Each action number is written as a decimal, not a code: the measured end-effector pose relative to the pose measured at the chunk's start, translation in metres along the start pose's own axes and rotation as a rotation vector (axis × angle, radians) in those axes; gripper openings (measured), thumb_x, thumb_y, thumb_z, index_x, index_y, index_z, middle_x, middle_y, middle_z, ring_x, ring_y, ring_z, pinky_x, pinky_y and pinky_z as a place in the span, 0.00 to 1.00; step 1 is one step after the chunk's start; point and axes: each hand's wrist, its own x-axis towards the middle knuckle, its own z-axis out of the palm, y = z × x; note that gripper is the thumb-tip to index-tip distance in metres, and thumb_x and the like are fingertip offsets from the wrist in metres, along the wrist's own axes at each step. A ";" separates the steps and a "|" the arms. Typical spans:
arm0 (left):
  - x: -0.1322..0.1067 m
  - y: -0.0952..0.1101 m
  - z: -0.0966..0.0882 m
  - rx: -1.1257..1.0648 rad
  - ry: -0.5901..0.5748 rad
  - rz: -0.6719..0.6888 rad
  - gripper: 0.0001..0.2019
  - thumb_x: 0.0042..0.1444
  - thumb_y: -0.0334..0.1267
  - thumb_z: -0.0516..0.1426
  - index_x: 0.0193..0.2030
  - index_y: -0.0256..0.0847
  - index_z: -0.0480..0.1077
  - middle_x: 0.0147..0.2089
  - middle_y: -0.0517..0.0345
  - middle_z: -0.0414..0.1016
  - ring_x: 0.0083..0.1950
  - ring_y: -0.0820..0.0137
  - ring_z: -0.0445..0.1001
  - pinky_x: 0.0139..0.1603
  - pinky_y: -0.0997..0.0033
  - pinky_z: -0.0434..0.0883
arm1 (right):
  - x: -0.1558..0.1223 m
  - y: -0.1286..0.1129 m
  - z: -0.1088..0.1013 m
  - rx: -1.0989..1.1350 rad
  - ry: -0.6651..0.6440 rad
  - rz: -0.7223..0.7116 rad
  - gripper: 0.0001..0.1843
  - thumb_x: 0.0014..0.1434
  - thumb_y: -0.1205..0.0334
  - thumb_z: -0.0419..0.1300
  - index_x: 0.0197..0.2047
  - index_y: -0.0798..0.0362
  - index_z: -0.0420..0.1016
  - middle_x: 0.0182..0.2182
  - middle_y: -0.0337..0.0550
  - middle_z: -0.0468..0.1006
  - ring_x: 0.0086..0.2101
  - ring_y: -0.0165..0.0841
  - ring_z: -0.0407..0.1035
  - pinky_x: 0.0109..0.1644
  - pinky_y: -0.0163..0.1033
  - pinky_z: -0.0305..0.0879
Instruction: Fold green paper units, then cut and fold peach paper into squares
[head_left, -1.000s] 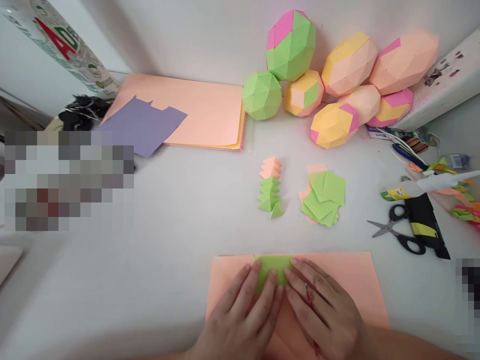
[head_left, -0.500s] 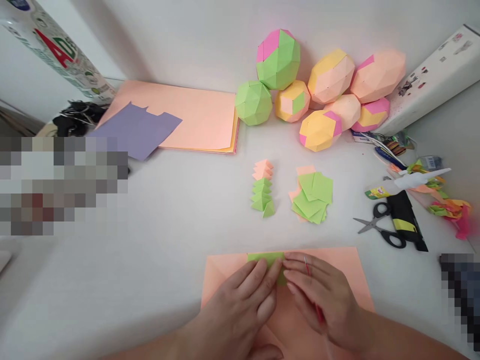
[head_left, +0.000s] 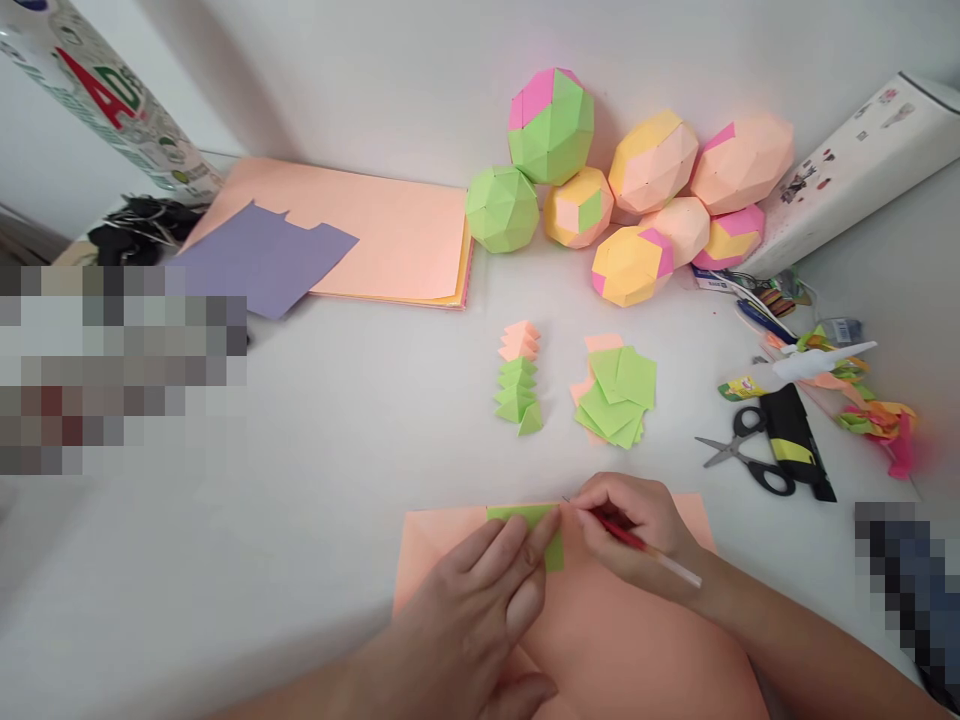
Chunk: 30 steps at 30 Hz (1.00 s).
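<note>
A large peach paper sheet [head_left: 637, 625] lies at the table's front, with a small green paper piece [head_left: 555, 550] flat along its top edge. My left hand [head_left: 495, 600] rests on the green piece, fingers stretched out and pressing it down. Pinched in my right hand [head_left: 641, 530] is a red pen [head_left: 621, 532] with a clear rear end. Its tip is at the top right corner of the green piece. Farther back lie a loose pile of green and peach paper pieces [head_left: 619, 395] and a row of folded paper units [head_left: 519, 380].
Several faceted paper balls [head_left: 551, 125] stand against the wall. Scissors [head_left: 750, 450], a black-and-yellow cutter [head_left: 796, 440] and a glue bottle [head_left: 795, 370] lie right. A purple sheet [head_left: 270, 265] overlaps a peach paper stack [head_left: 390, 230] at back left. A white box [head_left: 862, 170] leans at right.
My right hand has turned from lying against the green piece to a writing grip, bringing the pen tip to its corner. My left hand stays on the paper. The view has shifted slightly.
</note>
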 end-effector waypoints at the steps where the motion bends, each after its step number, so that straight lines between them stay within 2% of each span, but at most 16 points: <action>1: 0.000 0.000 0.000 0.003 0.004 0.001 0.32 0.59 0.58 0.46 0.55 0.31 0.67 0.67 0.42 0.55 0.65 0.54 0.52 0.65 0.59 0.46 | 0.000 0.000 0.000 -0.011 0.002 0.008 0.07 0.55 0.68 0.53 0.27 0.54 0.69 0.21 0.37 0.70 0.20 0.25 0.61 0.22 0.29 0.59; 6: 0.000 0.000 0.000 0.002 0.015 0.001 0.32 0.59 0.60 0.45 0.54 0.31 0.68 0.67 0.43 0.56 0.66 0.56 0.51 0.66 0.60 0.43 | 0.001 0.001 0.003 -0.045 -0.003 0.027 0.08 0.53 0.70 0.53 0.24 0.53 0.66 0.20 0.35 0.69 0.19 0.24 0.60 0.22 0.29 0.59; 20: 0.001 -0.001 0.001 0.011 -0.011 0.007 0.32 0.59 0.59 0.44 0.54 0.31 0.68 0.68 0.42 0.53 0.65 0.54 0.53 0.65 0.59 0.45 | 0.003 -0.001 0.003 -0.063 -0.007 -0.016 0.08 0.54 0.70 0.52 0.25 0.53 0.67 0.20 0.36 0.70 0.21 0.25 0.63 0.23 0.29 0.60; 30: 0.000 -0.001 0.002 -0.013 -0.021 0.003 0.33 0.61 0.59 0.43 0.54 0.30 0.67 0.68 0.40 0.51 0.66 0.54 0.50 0.67 0.58 0.37 | 0.002 0.002 0.004 -0.056 -0.006 -0.003 0.08 0.54 0.70 0.52 0.25 0.53 0.66 0.20 0.35 0.68 0.20 0.25 0.61 0.23 0.29 0.59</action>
